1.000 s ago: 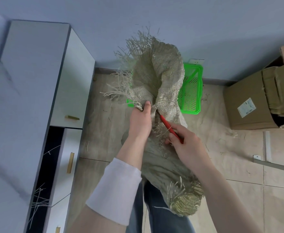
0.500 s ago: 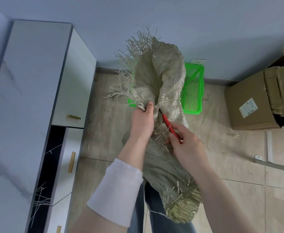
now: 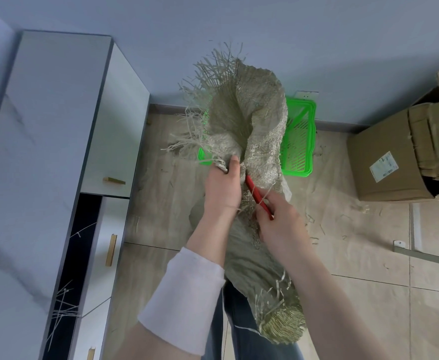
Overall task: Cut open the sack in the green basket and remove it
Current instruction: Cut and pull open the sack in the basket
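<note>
Sack (image 3: 252,126) sits centre frame, held up in both hands. It is grey-green woven stuff, badly frayed. The top end fans open in the upper centre, with loose strands sticking out up and to the left. The bottom end hangs at lower centre-right, over the jeans (image 3: 239,339), and is frayed too.

Left hand (image 3: 222,188), centre frame, has its fingers curled tight round a bunched neck of the sack, thumb pointing up. A white sleeve (image 3: 184,297) covers that forearm.

Right hand (image 3: 280,222), just right of and below the left, has its fingers closed round a red cutter (image 3: 257,197). The cutter's tip points up-left into the fabric right beside the left hand. The blade itself is too small to make out.

Green basket (image 3: 301,141) is on the floor (image 3: 343,229) behind the sack, in the upper centre-right against the wall. The sack covers the basket's left part, and only a corner peeks out on that side. Cannot tell whether the sack touches the basket. The visible slatted bottom holds nothing.

A wall socket (image 3: 307,94) is just above the basket. A cardboard box (image 3: 384,165) with a white label is at right of frame. A grey-white cabinet (image 3: 57,152) with brass handles fills the left side, with stray strands caught in its dark gap at lower left. Bits of fibre are scattered on the floor near the box.
</note>
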Action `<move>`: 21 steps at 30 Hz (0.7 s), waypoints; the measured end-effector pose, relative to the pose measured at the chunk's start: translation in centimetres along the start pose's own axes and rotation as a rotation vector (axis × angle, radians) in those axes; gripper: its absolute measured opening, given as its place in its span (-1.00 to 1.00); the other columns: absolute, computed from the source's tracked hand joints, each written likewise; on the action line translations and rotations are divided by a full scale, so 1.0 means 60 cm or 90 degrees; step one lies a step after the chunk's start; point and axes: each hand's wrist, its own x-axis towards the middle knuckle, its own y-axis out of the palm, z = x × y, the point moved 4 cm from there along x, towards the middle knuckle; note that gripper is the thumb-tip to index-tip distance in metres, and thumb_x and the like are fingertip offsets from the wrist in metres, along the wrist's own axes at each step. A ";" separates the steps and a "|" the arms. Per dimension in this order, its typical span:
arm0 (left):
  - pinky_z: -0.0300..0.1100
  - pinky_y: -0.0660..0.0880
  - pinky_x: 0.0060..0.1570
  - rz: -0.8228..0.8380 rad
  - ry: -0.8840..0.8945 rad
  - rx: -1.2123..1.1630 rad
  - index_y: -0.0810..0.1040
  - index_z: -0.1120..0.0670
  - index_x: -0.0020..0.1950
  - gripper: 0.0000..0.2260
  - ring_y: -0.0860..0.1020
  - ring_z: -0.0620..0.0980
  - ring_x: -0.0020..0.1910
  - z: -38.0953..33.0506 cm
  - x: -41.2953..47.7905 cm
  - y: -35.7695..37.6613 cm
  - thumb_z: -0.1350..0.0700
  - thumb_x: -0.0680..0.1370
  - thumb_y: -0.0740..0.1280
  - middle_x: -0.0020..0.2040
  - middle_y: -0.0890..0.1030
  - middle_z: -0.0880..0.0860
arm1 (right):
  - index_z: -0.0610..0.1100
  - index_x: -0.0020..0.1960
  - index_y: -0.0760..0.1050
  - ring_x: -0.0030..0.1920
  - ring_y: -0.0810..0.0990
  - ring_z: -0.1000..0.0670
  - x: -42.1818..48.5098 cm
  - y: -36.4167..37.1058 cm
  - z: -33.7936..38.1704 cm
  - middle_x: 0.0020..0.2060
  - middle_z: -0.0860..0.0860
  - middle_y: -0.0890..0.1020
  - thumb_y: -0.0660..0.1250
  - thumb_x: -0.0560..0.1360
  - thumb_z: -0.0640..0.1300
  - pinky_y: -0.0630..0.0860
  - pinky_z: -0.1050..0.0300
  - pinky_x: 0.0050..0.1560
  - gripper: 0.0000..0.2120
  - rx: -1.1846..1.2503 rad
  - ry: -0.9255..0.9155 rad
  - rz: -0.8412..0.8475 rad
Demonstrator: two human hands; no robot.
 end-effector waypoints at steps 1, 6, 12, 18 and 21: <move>-0.17 0.34 -0.17 -0.006 0.007 0.012 0.50 0.27 0.01 -0.70 0.56 0.14 -0.01 -0.002 -0.001 -0.001 0.02 0.60 0.19 -0.07 0.60 0.24 | 0.01 0.24 0.45 -0.26 0.46 -0.05 0.000 0.003 0.000 -0.27 -0.02 0.51 0.17 0.53 -0.23 0.33 0.17 -0.21 -0.67 0.004 0.007 -0.001; -0.04 0.41 -0.06 -0.081 0.119 0.071 0.54 0.34 -0.03 -0.68 0.56 0.24 -0.03 -0.011 -0.010 -0.011 0.07 0.60 0.19 -0.06 0.61 0.34 | -0.08 0.22 0.45 -0.07 0.55 -0.20 -0.005 0.004 0.006 -0.17 -0.13 0.58 0.14 0.56 -0.21 0.29 0.11 -0.23 -0.73 -0.007 0.032 -0.003; -0.06 0.43 -0.06 -0.128 0.135 0.106 0.54 0.32 0.06 -0.65 0.58 0.22 -0.02 0.003 -0.007 -0.008 0.03 0.60 0.17 -0.04 0.62 0.28 | -0.07 0.26 0.42 0.05 0.54 -0.21 -0.015 0.009 0.023 -0.01 -0.19 0.62 0.11 0.56 -0.21 0.27 0.08 -0.20 -0.70 -0.072 0.015 0.004; -0.17 0.34 0.03 -0.142 0.167 0.110 0.51 0.28 0.15 -0.70 0.55 0.17 0.11 -0.002 -0.013 -0.013 0.07 0.60 0.19 0.08 0.61 0.25 | -0.11 0.25 0.42 0.06 0.54 -0.23 -0.009 0.012 0.025 0.01 -0.20 0.62 0.13 0.56 -0.21 0.22 0.09 -0.18 -0.71 -0.048 0.014 -0.029; -0.21 0.34 0.08 -0.147 0.164 0.076 0.50 0.27 0.20 -0.71 0.53 0.14 0.17 0.001 -0.010 -0.019 0.10 0.60 0.20 0.14 0.60 0.22 | -0.19 0.19 0.42 0.04 0.52 -0.26 -0.008 0.020 0.018 -0.01 -0.25 0.60 0.11 0.57 -0.20 0.24 0.06 -0.19 -0.77 -0.055 0.035 -0.025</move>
